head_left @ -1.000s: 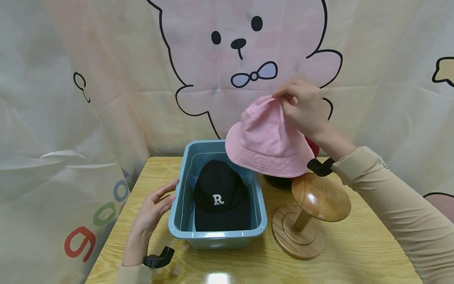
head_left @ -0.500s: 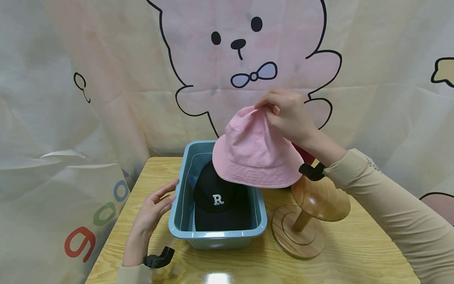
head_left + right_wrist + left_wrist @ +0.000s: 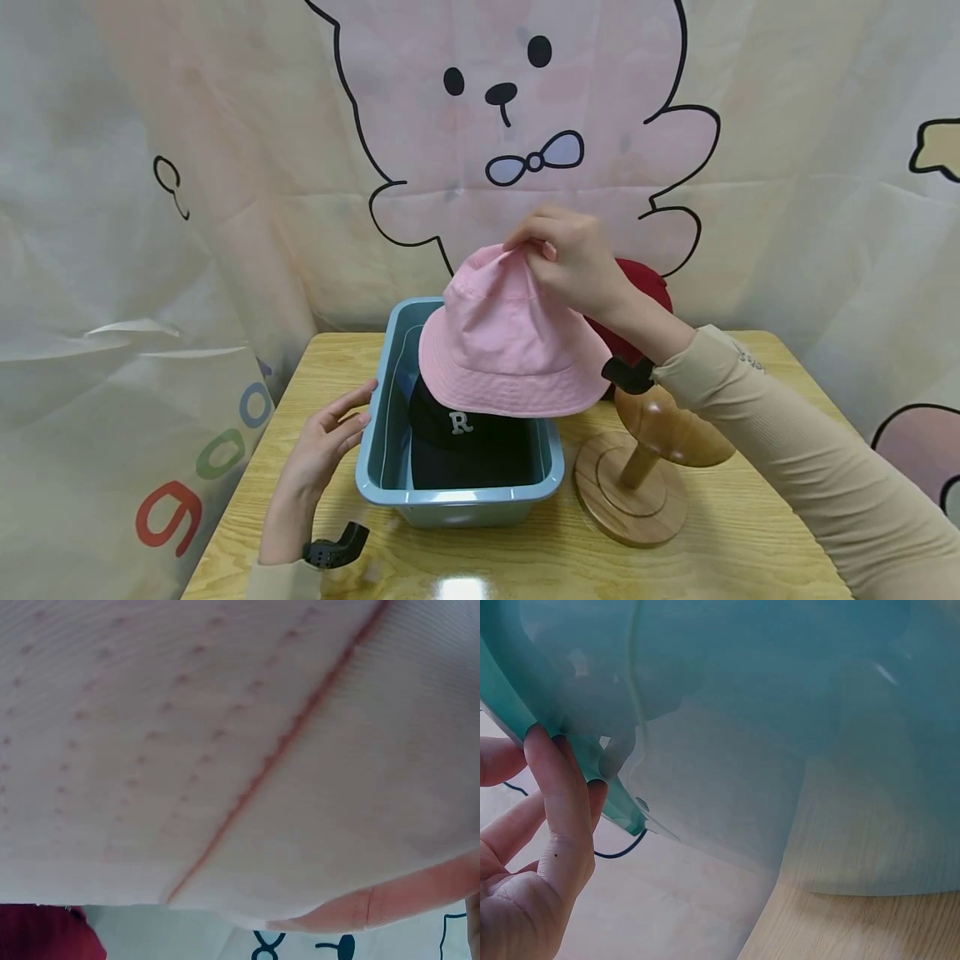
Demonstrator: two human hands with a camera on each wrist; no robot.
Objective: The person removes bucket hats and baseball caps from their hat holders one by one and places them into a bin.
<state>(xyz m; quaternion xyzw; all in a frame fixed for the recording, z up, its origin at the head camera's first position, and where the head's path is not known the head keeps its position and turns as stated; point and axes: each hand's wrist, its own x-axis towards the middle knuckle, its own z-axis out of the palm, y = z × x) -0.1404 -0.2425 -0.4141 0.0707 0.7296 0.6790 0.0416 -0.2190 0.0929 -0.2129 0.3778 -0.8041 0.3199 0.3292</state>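
Observation:
My right hand [image 3: 577,258] pinches the crown of a pink bucket hat [image 3: 513,350] and holds it, brim down, over the right part of a blue plastic basin [image 3: 457,497]. In the right wrist view, the hat's stitched brim [image 3: 135,787] fills most of the picture. A black cap [image 3: 468,458] with a white letter R lies in the basin, its upper part covered by the hat in the head view. My left hand [image 3: 322,450] rests its fairly straight fingertips against the basin's left rim; the left wrist view shows those fingers [image 3: 562,795] at the rim from below.
Right of the basin stands a wooden hat stand [image 3: 637,492] with a rounded top, partly behind my right wrist. A red hat [image 3: 645,283] is behind my right forearm. The wooden table [image 3: 750,517] ends at a cloth backdrop [image 3: 315,200] with a cartoon bear.
My right hand has carried the pink bucket hat left and down, from above the hat stand side to over the basin. More of the red hat shows now. The left hand stays put.

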